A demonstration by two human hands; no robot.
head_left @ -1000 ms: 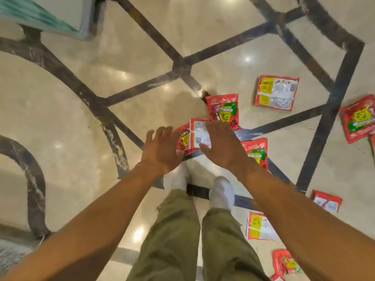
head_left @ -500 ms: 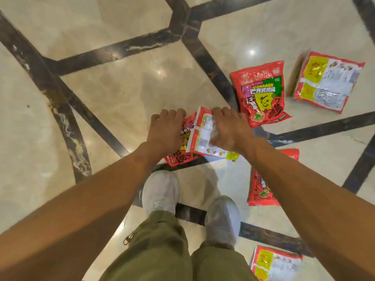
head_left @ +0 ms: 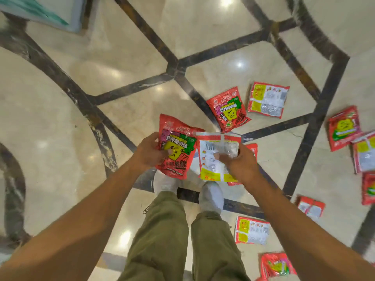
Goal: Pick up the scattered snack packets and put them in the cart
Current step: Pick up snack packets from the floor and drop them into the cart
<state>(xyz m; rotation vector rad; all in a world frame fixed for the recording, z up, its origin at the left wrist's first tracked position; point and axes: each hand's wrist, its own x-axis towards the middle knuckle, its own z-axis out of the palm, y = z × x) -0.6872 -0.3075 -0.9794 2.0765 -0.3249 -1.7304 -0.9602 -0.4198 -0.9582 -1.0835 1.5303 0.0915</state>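
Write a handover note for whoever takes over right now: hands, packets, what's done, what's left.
Left hand grips a red foil snack packet, printed front up.
Right hand grips a second red packet, white label side up.
Done: these two are off the glossy marble floor.
Left: several more red packets lie scattered ahead and to the right; the cart is not in view.

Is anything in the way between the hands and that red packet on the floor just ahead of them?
Nothing visible is. Only bare floor lies between them and that red packet. Both hands are full, though: the left hand grips a face-up packet, and the right hand a label-side packet.
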